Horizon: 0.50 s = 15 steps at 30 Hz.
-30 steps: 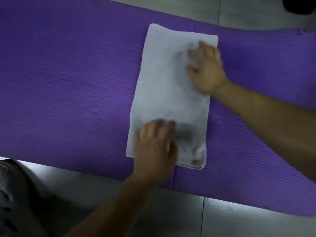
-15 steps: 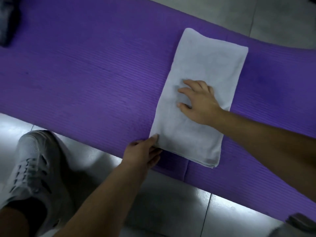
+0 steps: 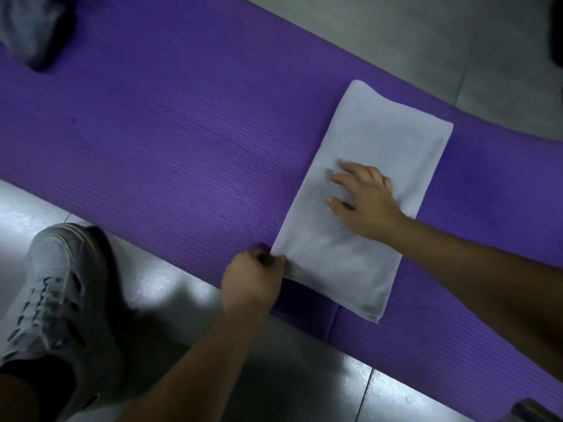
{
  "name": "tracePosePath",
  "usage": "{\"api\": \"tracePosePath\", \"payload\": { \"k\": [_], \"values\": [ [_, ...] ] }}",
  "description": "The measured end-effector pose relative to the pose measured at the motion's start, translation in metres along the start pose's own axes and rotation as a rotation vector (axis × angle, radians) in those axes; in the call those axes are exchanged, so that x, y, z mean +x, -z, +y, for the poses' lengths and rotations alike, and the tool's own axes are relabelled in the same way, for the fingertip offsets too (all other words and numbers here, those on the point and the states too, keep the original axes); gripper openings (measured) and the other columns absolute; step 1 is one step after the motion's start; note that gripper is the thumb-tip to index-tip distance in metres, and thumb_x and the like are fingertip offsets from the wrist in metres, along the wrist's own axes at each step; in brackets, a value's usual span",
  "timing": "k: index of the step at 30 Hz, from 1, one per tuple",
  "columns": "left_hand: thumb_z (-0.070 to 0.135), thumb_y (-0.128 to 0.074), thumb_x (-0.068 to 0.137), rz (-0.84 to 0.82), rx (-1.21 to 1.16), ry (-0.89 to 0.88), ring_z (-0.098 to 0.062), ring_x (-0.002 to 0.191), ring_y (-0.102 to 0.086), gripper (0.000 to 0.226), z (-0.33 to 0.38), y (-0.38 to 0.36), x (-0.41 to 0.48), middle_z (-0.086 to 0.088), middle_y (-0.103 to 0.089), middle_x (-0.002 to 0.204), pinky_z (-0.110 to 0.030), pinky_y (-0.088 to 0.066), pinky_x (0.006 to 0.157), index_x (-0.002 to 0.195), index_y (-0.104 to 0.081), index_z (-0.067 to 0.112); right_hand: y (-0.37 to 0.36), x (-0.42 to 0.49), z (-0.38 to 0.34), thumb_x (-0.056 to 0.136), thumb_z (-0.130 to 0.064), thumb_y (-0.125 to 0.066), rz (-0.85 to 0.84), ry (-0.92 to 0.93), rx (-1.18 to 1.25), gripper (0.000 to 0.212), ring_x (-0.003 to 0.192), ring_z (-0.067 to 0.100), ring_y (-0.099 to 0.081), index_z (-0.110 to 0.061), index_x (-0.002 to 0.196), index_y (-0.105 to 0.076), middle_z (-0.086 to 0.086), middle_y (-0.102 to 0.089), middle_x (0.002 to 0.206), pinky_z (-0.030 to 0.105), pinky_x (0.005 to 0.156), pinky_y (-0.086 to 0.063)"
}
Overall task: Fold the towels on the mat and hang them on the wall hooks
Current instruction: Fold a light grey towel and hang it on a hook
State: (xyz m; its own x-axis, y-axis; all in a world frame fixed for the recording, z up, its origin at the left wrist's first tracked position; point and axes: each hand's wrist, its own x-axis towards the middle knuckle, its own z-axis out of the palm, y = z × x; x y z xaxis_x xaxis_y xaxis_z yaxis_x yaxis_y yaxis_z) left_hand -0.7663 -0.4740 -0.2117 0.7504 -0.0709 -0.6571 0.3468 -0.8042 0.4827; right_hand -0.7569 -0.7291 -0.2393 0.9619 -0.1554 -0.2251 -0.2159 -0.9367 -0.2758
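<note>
A white towel, folded into a long rectangle, lies across the purple mat on the right. My right hand rests flat on the middle of the towel with spread fingers. My left hand pinches the towel's near left corner at the mat's front edge. A second grey towel lies bunched at the mat's far left end, partly cut off by the frame.
Glossy grey floor tiles run along the near side of the mat and beyond its far edge. A grey shoe stands on the floor at the lower left. A dark object sits at the top right edge.
My left hand left the towel's top, slid to its near left corner and closed on it. My right hand moved from the far end to the middle. The view shifted left.
</note>
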Motion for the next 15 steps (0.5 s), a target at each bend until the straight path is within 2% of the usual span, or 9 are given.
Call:
{"api": "tracePosePath", "payload": {
  "k": [3,4,6,7,9,12,15],
  "values": [
    [0.046,-0.066,0.086,0.192,0.264,-0.341,-0.027,0.122,-0.049,0.049,0.001,0.003,0.007,-0.007,-0.047,0.137,-0.044,-0.045,0.101,0.13,-0.056,0.024,0.014,0.029,0.0,0.092,-0.054,-0.039,0.051,0.035,-0.033,0.061,0.142,0.026,-0.029,-0.023,0.143,-0.048,0.003,-0.034,0.157,0.044,0.113,-0.026],
    [0.045,-0.063,0.087,0.227,0.312,-0.505,-0.03,0.135,-0.041,0.057,0.004,0.0,0.011,-0.01,-0.041,0.148,-0.046,-0.039,0.109,0.138,-0.051,0.024,0.016,0.041,0.001,0.095,-0.053,-0.038,0.046,0.041,-0.062,0.061,0.145,0.028,-0.024,-0.023,0.147,-0.043,0.004,-0.028,0.161,0.046,0.116,-0.024],
    [0.05,-0.049,0.094,0.178,0.458,-0.752,-0.031,0.153,-0.015,0.066,0.006,-0.012,0.026,-0.013,-0.021,0.164,-0.05,-0.019,0.122,0.152,-0.036,0.023,0.018,0.064,0.005,0.1,-0.051,-0.036,0.008,0.024,-0.127,0.061,0.152,0.028,-0.006,-0.026,0.155,-0.027,0.005,-0.01,0.166,0.048,0.121,-0.014],
    [0.054,-0.039,0.097,0.127,0.541,-0.799,-0.029,0.155,-0.003,0.069,0.005,-0.018,0.033,-0.012,-0.01,0.167,-0.051,-0.011,0.124,0.157,-0.026,0.023,0.017,0.075,0.009,0.101,-0.053,-0.032,-0.014,0.002,-0.156,0.063,0.153,0.027,0.003,-0.028,0.157,-0.018,0.004,-0.002,0.167,0.048,0.123,-0.009],
    [0.061,-0.023,0.1,0.064,0.674,-0.805,-0.027,0.155,0.008,0.073,-0.001,-0.026,0.045,-0.013,0.0,0.168,-0.053,-0.004,0.124,0.16,-0.011,0.021,0.013,0.093,0.02,0.1,-0.061,-0.02,-0.057,-0.05,-0.205,0.068,0.152,0.026,0.015,-0.031,0.158,-0.002,0.001,0.011,0.167,0.049,0.124,0.002],
    [0.069,-0.016,0.099,0.07,0.783,-0.777,-0.029,0.155,0.006,0.079,-0.013,-0.03,0.048,-0.015,0.002,0.167,-0.058,-0.004,0.121,0.161,-0.005,0.022,0.004,0.103,0.034,0.094,-0.071,-0.004,-0.09,-0.069,-0.268,0.073,0.151,0.026,0.021,-0.035,0.156,0.01,-0.002,0.019,0.165,0.052,0.122,0.009],
    [0.074,-0.016,0.096,0.065,0.762,-0.755,-0.031,0.155,0.004,0.084,-0.012,-0.031,0.043,-0.017,0.001,0.167,-0.059,-0.004,0.121,0.161,-0.005,0.023,0.008,0.103,0.035,0.094,-0.072,-0.004,-0.12,-0.077,-0.263,0.072,0.151,0.024,0.02,-0.038,0.156,0.008,-0.005,0.018,0.165,0.052,0.122,0.008]
  ]
}}
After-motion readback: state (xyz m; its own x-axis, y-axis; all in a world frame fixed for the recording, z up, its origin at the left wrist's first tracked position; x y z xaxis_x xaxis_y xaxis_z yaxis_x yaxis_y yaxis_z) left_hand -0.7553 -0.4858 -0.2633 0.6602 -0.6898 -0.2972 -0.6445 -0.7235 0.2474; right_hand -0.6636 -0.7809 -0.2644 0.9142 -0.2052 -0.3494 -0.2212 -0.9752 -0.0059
